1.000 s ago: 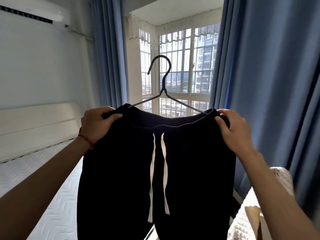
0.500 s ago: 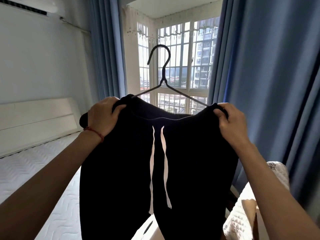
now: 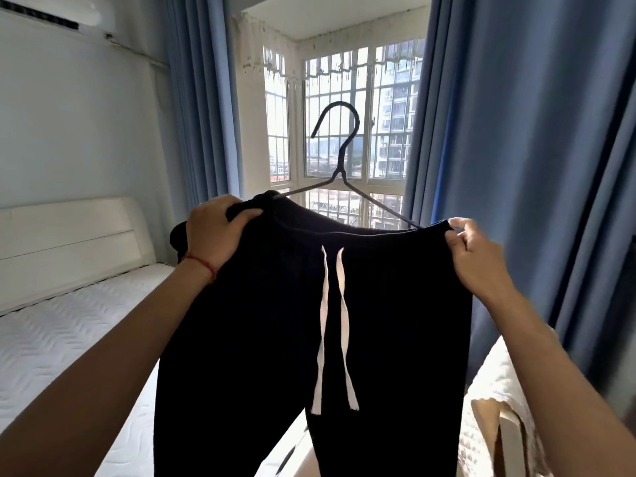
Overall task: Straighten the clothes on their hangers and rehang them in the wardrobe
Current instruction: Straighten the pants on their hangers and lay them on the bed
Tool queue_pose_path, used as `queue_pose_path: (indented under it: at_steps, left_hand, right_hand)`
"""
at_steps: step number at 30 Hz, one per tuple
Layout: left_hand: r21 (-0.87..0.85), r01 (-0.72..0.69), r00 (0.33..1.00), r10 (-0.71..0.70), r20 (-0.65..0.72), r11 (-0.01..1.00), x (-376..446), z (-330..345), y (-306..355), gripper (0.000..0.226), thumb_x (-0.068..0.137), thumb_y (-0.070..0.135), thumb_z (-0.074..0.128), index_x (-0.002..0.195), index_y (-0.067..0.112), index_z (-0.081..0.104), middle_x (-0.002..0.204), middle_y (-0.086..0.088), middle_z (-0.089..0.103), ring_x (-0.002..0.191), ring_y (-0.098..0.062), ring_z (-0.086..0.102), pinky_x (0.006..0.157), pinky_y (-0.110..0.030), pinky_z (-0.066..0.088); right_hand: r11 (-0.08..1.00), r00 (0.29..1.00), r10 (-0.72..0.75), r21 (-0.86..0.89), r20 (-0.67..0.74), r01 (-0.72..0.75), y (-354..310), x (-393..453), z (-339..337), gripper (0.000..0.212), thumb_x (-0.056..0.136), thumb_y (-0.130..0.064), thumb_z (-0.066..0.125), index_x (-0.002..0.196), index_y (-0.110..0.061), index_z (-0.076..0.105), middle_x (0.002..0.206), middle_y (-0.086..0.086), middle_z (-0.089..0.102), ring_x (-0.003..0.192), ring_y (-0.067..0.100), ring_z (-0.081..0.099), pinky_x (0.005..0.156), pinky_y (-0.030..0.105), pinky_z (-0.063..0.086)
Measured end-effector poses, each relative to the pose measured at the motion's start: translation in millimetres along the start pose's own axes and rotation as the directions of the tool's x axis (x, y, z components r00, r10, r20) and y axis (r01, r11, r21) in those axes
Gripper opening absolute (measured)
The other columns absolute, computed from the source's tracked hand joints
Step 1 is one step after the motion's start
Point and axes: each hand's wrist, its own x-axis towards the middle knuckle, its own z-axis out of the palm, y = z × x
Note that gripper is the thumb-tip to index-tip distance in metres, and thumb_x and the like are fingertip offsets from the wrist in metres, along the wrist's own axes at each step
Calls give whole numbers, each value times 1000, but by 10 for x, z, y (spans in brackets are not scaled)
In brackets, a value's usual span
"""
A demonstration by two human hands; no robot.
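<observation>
Black drawstring trousers (image 3: 268, 332) hang in front of me from a thin dark wire hanger (image 3: 339, 166), whose hook points up against the window. Two white drawstrings (image 3: 332, 325) dangle down the front. My left hand (image 3: 215, 232) grips the left end of the waistband, fingers curled over the bunched fabric. My right hand (image 3: 473, 256) pinches the right end of the waistband where the hanger's arm disappears under the cloth. The hanger's lower bar is hidden. No wardrobe is in view.
A white bed (image 3: 58, 325) with a padded headboard lies at the left below a wall air conditioner (image 3: 58, 15). Blue curtains (image 3: 516, 149) frame a barred window (image 3: 347, 132). A cream quilted cover (image 3: 495, 401) sits at the lower right.
The right end of the waistband has dropped, so the hanger and trousers now tilt down to the right. My right hand has shifted from a full grip to a fingertip pinch.
</observation>
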Motion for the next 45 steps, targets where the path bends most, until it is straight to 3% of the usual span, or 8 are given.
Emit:
queue_pose_path:
  at_steps: [4, 11, 14, 20, 29, 34, 40, 45]
  left_hand:
    - [5, -5, 1000, 5, 12, 1000, 14, 100, -15, 31, 82, 35, 63, 91, 6, 69, 91, -13, 70, 88, -25, 62, 82, -23, 39]
    - [63, -100, 960, 79, 270, 993, 125, 139, -237, 36, 85, 41, 57, 92, 7, 66, 86, -9, 66, 81, -21, 58, 80, -30, 49]
    - [-53, 12, 913, 11, 409, 999, 144, 94, -462, 21, 90, 27, 53, 87, 8, 61, 70, -4, 57, 64, -13, 53, 57, -4, 41]
    - [-355, 337, 827, -94, 554, 872, 33, 310, -708, 22, 94, 10, 46, 76, 17, 59, 52, 14, 66, 50, 2, 62, 50, -8, 50]
    - [-451, 490, 716, -49, 697, 746, -254, 950, -370, 22, 94, 13, 46, 116, 15, 48, 100, -2, 60, 91, -14, 58, 77, -19, 54]
    - [-459, 480, 779, -122, 615, 748, -353, 1100, -188, 34, 90, 17, 55, 119, 1, 56, 107, -7, 60, 100, -21, 57, 91, -33, 46]
    - [-563, 539, 786, -135, 603, 626, -276, 1037, -214, 15, 89, 14, 55, 103, 15, 61, 87, 4, 62, 70, 1, 65, 64, -6, 52]
    - [-585, 574, 781, -167, 602, 573, -223, 949, -378, 13, 90, 13, 54, 87, 22, 63, 93, 0, 63, 95, -21, 59, 82, -23, 51]
  right_hand:
    - [975, 995, -97, -206, -37, 87, -3, -135, 115, 38, 92, -47, 44, 105, -11, 50, 103, 18, 63, 99, 38, 56, 77, 37, 38]
    - [1000, 982, 9, -8, -187, -11, 121, -22, 44, 20, 84, -36, 63, 86, -17, 59, 87, 8, 65, 94, 32, 59, 79, 35, 43]
    - [1000, 966, 7, 0, -259, -7, 202, 66, -69, 23, 83, -34, 64, 91, -12, 63, 96, 12, 68, 96, 31, 60, 82, 35, 43]
    - [1000, 932, -28, -22, -363, 22, 314, 240, -463, 24, 82, -33, 64, 91, -11, 63, 83, -2, 62, 85, 19, 56, 76, 27, 39]
    - [991, 908, -49, -130, -417, -7, 401, 208, -914, 24, 80, -35, 66, 92, -14, 63, 68, -30, 59, 81, 10, 52, 63, 9, 35]
    - [962, 912, -65, -267, -404, -49, 340, 94, -1089, 23, 83, -33, 65, 96, -14, 64, 99, 11, 68, 97, 28, 60, 82, 33, 42]
    - [937, 950, -64, -345, -306, -48, 343, 4, -1264, 20, 84, -30, 65, 96, -15, 65, 96, 11, 68, 95, 28, 60, 78, 27, 38]
    - [944, 962, -62, -329, -266, -30, 370, -7, -1188, 19, 82, -30, 66, 95, -16, 66, 92, 9, 68, 93, 26, 61, 77, 24, 38]
